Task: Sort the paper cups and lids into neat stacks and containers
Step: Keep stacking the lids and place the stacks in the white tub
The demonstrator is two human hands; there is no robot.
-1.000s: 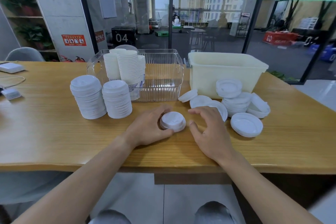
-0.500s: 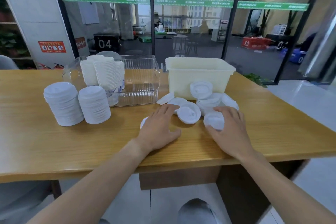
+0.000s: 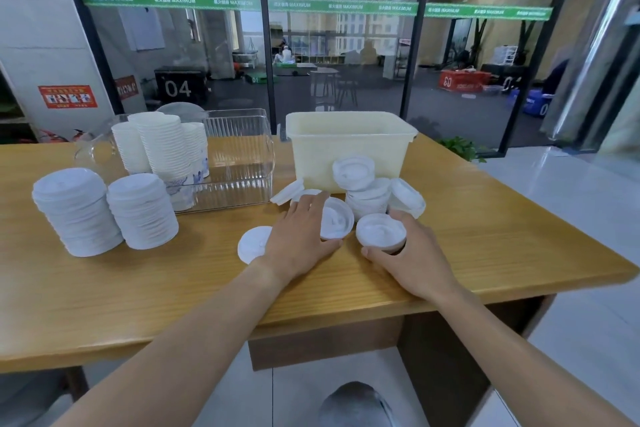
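Note:
Two tall stacks of white lids (image 3: 74,211) (image 3: 142,211) stand at the table's left. Behind them, stacks of paper cups (image 3: 162,146) sit inside a clear ribbed container (image 3: 242,156). A loose pile of lids (image 3: 367,191) lies in front of a cream plastic bin (image 3: 349,146). My left hand (image 3: 298,239) lies flat, partly covering one flat lid (image 3: 251,246), with its fingers on an upturned lid (image 3: 337,218). My right hand (image 3: 412,260) grips a short stack of lids (image 3: 381,232), thumb in front and fingers curled behind it.
The wooden table (image 3: 173,288) ends just right of the lid pile and close to my body. A glass wall stands behind the table. A potted plant (image 3: 460,147) sits on the floor beyond the far right corner.
My left hand left the small lid stack and slid right onto the upturned lid. My right hand moved right and closed round the short lid stack. The view swung right.

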